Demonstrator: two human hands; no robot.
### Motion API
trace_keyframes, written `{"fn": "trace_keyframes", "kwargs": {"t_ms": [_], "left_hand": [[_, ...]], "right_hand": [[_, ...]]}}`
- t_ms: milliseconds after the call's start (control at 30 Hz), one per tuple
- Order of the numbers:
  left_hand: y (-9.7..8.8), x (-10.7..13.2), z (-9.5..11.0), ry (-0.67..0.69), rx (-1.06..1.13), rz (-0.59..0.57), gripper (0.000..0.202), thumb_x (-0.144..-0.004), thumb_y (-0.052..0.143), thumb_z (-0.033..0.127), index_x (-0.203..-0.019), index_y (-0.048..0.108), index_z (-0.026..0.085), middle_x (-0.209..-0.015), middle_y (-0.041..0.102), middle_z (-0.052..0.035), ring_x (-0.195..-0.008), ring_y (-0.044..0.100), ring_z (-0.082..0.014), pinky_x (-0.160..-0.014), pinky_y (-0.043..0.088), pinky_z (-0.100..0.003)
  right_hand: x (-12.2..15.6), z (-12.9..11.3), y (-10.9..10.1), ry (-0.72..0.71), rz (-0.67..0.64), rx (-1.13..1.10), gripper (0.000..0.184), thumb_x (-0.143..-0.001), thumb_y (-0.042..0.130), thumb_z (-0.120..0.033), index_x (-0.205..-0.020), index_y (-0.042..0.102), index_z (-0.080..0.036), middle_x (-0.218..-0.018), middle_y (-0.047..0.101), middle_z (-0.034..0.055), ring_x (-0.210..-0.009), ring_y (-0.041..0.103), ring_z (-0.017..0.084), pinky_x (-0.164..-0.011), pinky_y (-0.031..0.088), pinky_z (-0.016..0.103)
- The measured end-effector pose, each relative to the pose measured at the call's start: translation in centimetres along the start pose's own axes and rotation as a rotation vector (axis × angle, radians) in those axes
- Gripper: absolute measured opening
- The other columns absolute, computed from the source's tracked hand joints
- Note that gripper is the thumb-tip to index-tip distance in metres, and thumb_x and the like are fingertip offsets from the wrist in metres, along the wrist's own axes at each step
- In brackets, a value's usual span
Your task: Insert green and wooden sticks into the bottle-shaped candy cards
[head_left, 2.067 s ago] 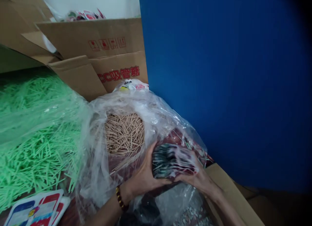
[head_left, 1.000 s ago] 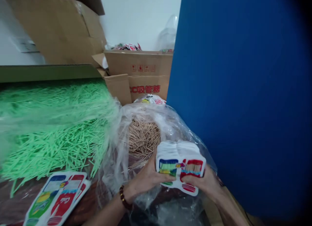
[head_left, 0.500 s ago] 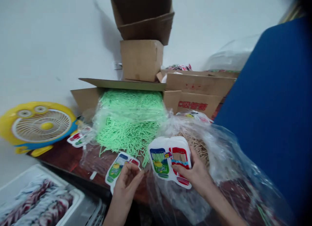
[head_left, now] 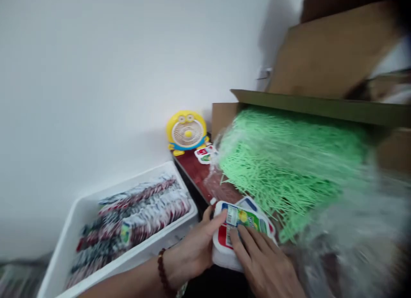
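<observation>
Both my hands hold a thick stack of white printed packets [head_left: 236,229] at the bottom centre, over the table's near corner. My left hand [head_left: 192,251], with a bead bracelet on its wrist, grips the stack's left side. My right hand [head_left: 260,259] lies on top of it with fingers pressed down on the printed face. More packets of the same kind lie flat on the dark red table [head_left: 199,176] just beyond the stack.
A white bin [head_left: 86,210] at the left holds rows of packed packets. A heap of green sticks [head_left: 289,161] in clear plastic spills from a cardboard box [head_left: 308,103]. A yellow toy fan [head_left: 188,133] stands by the wall.
My view has swung left from the blue panel and plastic bag towards the white bin. The stack came out of the bag and moved left; my left hand has rejoined it.
</observation>
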State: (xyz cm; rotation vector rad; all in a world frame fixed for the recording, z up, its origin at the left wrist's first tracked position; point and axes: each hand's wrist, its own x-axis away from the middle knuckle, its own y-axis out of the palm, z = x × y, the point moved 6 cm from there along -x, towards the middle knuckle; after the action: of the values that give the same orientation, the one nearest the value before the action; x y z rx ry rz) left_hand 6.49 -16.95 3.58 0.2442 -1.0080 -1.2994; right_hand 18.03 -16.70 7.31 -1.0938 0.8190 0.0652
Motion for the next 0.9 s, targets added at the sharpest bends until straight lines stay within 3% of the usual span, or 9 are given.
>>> {"fn": "trace_keyframes", "kwargs": {"t_ms": [133,300,467,667,800,900], "left_hand": [[-3.6,0.8,0.8,0.098,-0.024,0.168,0.102,-0.078,0.072,0.027,-0.150,0.000,0.034,-0.121,0.065,-0.0082,-0.098,0.068,-0.0216,-0.088,0.048,-0.034],[-6.8,1.4,2.1,0.219,-0.178,0.173,0.100,-0.086,0.062,0.039,-0.150,-0.014,0.029,-0.133,0.057,-0.0081,-0.115,0.059,-0.0196,-0.105,0.036,-0.037],[-9.6,1.5,4.4,0.322,-0.568,0.233,0.085,-0.088,0.055,0.047,-0.152,0.006,0.022,-0.147,0.043,-0.0078,-0.135,0.039,-0.0203,-0.117,0.015,-0.036],[-11.1,1.4,6.8,0.371,-0.691,0.257,0.078,-0.090,0.050,0.049,-0.152,0.013,0.019,-0.150,0.039,-0.0094,-0.140,0.031,-0.0217,-0.117,0.011,-0.037],[-11.7,1.2,7.6,0.303,-0.679,0.216,0.062,-0.087,0.055,0.047,-0.143,0.040,0.026,-0.139,0.054,-0.0054,-0.130,0.045,-0.0243,-0.113,0.023,-0.038],[-12.4,0.4,7.2,0.182,-0.444,0.146,0.052,-0.084,0.060,0.048,-0.129,0.058,0.023,-0.108,0.070,-0.0071,-0.101,0.063,-0.0234,-0.092,0.045,-0.036]], "right_hand": [[-1.6,-2.1,3.0,-0.114,0.045,-0.104,0.036,-0.083,0.033,-0.005,-0.107,0.057,-0.016,-0.101,0.071,0.0082,-0.091,0.065,0.024,-0.083,0.043,0.039],[-3.3,-3.4,6.2,-0.169,-0.036,-0.180,0.039,-0.080,0.035,-0.001,-0.108,0.056,-0.015,-0.106,0.069,0.0099,-0.096,0.062,0.025,-0.086,0.042,0.041],[-4.8,-4.5,8.9,-0.258,-0.139,-0.224,0.041,-0.077,0.038,0.001,-0.111,0.055,-0.016,-0.109,0.067,0.0117,-0.098,0.061,0.027,-0.085,0.044,0.042],[-6.3,-5.0,11.4,-0.246,-0.200,-0.248,0.039,-0.075,0.041,0.002,-0.106,0.055,-0.017,-0.105,0.067,0.0104,-0.091,0.062,0.025,-0.080,0.047,0.039],[-7.3,-5.6,11.7,-0.290,-0.260,-0.235,0.035,-0.078,0.046,-0.001,-0.108,0.055,-0.017,-0.105,0.065,0.0113,-0.088,0.061,0.026,-0.076,0.048,0.039],[-7.9,-6.2,11.8,-0.312,-0.292,-0.231,0.036,-0.079,0.047,-0.002,-0.111,0.055,-0.016,-0.106,0.064,0.0131,-0.091,0.061,0.028,-0.077,0.049,0.040]]}}
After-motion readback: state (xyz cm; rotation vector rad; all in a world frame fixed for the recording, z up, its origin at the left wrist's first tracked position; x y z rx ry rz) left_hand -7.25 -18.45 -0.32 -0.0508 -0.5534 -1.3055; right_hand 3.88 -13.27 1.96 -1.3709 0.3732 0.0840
